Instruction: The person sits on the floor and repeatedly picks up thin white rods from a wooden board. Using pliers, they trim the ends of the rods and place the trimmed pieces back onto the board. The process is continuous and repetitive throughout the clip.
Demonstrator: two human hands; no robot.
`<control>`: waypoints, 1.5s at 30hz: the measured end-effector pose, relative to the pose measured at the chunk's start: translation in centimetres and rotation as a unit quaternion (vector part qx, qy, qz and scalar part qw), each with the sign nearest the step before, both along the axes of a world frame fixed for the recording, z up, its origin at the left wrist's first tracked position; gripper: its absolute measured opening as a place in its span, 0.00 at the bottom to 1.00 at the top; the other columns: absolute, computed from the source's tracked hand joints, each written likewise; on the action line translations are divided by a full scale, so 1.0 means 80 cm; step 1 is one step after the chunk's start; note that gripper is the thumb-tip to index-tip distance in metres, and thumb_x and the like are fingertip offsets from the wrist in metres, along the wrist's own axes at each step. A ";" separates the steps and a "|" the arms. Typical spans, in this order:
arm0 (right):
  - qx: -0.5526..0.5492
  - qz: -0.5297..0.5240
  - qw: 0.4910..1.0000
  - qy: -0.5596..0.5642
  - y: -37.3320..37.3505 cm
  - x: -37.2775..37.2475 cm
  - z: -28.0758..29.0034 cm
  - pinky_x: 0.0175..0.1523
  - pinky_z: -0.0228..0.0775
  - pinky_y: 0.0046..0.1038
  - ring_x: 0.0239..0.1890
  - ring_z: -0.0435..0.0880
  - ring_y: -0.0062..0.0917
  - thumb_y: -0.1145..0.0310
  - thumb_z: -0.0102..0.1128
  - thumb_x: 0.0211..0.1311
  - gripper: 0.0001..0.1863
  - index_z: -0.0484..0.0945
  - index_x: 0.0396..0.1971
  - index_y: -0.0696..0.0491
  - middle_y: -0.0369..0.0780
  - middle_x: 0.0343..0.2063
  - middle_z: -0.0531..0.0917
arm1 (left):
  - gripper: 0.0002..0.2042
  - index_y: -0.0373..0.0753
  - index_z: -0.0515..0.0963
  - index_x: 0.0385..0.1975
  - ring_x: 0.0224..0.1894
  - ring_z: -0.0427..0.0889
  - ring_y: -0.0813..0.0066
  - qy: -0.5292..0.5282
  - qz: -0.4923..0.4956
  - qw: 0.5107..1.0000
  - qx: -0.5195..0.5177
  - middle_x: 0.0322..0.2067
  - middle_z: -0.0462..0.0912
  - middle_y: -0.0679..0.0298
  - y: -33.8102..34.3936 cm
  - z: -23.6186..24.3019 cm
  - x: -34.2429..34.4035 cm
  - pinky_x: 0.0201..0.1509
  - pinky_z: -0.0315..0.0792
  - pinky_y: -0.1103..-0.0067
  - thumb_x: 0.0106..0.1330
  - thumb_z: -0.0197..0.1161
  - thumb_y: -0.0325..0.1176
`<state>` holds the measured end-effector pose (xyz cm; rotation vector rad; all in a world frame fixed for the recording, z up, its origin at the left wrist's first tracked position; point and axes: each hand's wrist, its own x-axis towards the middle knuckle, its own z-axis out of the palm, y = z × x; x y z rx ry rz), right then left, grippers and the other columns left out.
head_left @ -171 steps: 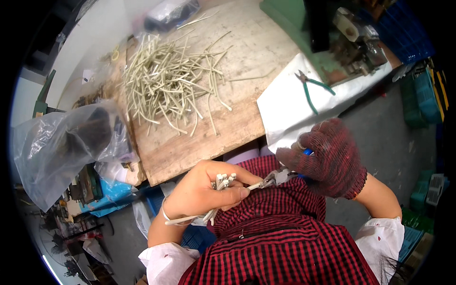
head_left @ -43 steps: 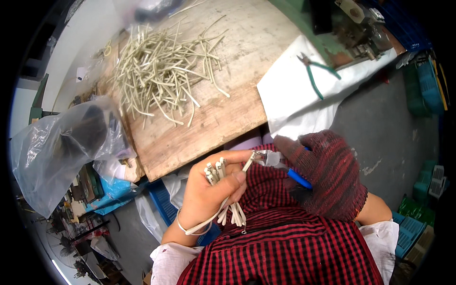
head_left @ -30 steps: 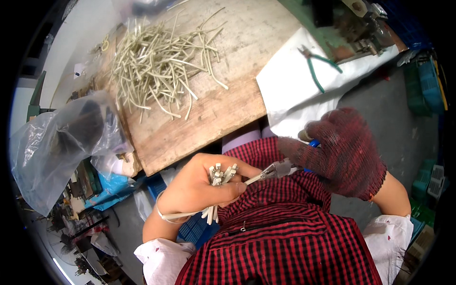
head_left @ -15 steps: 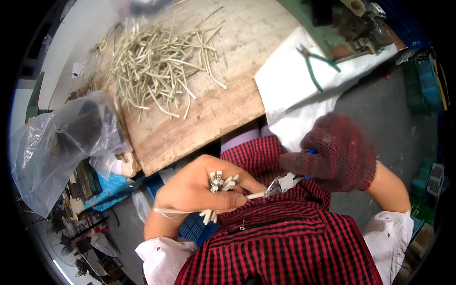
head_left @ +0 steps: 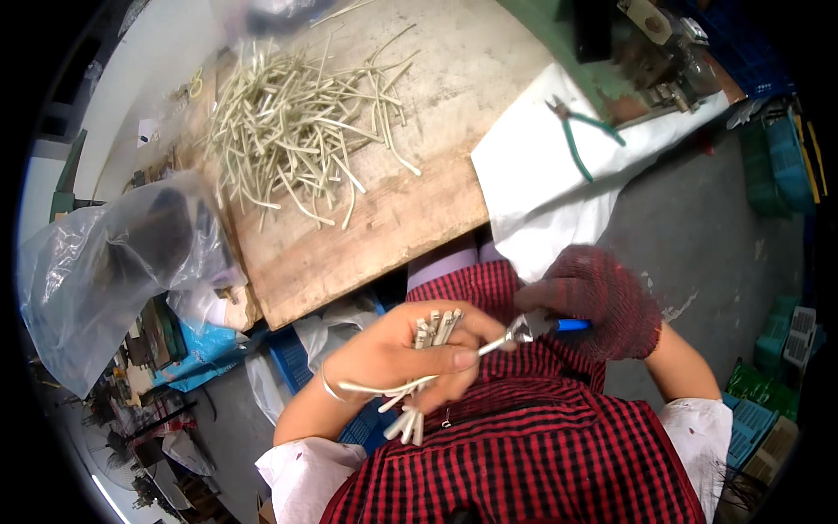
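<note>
"What lies on the worn wooden tabletop (head_left: 410, 188)?"

"A tangled heap of slender, cream-coloured cords (head_left: 288, 122)."

"And the hands?"

"The red-and-black-gloved right hand (head_left: 602, 301) curls its fingers around blue-handled metal pliers (head_left: 573, 325). The bare left hand (head_left: 384, 349) clasps a bundle of cream cords with squarish tips (head_left: 408, 424), thumb and finger pinching one straight, pale cord (head_left: 491, 347), its end at the pliers' blurred metal head."
</note>
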<state>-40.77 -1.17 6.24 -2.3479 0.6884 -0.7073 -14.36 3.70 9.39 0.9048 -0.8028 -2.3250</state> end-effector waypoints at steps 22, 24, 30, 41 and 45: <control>0.436 -0.220 0.868 -0.092 0.046 0.002 -0.045 0.45 0.74 0.28 0.38 0.82 0.28 0.66 0.62 0.59 0.23 0.73 0.53 0.57 0.45 0.37 0.82 | 0.07 0.32 0.77 0.29 0.25 0.81 0.47 -0.791 0.130 0.388 -0.456 0.21 0.80 0.47 -0.134 -0.059 0.036 0.29 0.74 0.61 0.51 0.55 0.23; 0.497 -0.172 0.838 -0.145 0.040 0.002 -0.062 0.44 0.74 0.28 0.38 0.82 0.28 0.64 0.60 0.62 0.22 0.72 0.54 0.57 0.44 0.39 0.82 | 0.06 0.33 0.77 0.32 0.23 0.81 0.55 -0.754 0.196 0.373 -0.503 0.21 0.80 0.49 -0.124 -0.038 0.059 0.27 0.73 0.65 0.55 0.57 0.23; 0.791 0.083 0.503 -0.339 0.010 0.038 -0.107 0.43 0.73 0.25 0.41 0.81 0.27 0.61 0.54 0.68 0.26 0.63 0.62 0.54 0.46 0.43 0.82 | 0.11 0.36 0.73 0.45 0.17 0.73 0.85 -0.366 0.373 0.800 -0.293 0.17 0.77 0.69 -0.046 -0.001 0.053 0.20 0.65 0.86 0.64 0.61 0.27; 0.045 -0.103 0.991 0.068 0.007 0.043 0.038 0.41 0.72 0.39 0.35 0.80 0.40 0.69 0.68 0.44 0.34 0.73 0.58 0.51 0.47 0.34 0.81 | 0.16 0.26 0.74 0.50 0.20 0.71 0.84 -0.095 0.257 0.958 -0.082 0.23 0.77 0.64 0.015 0.008 -0.003 0.20 0.59 0.89 0.63 0.61 0.23; 0.032 -0.127 0.985 0.116 0.012 0.044 0.052 0.40 0.72 0.37 0.34 0.80 0.40 0.73 0.66 0.43 0.32 0.75 0.55 0.51 0.46 0.31 0.82 | 0.14 0.26 0.75 0.48 0.20 0.70 0.85 -0.101 0.233 0.967 -0.039 0.23 0.77 0.65 0.011 0.018 -0.002 0.21 0.59 0.88 0.63 0.60 0.21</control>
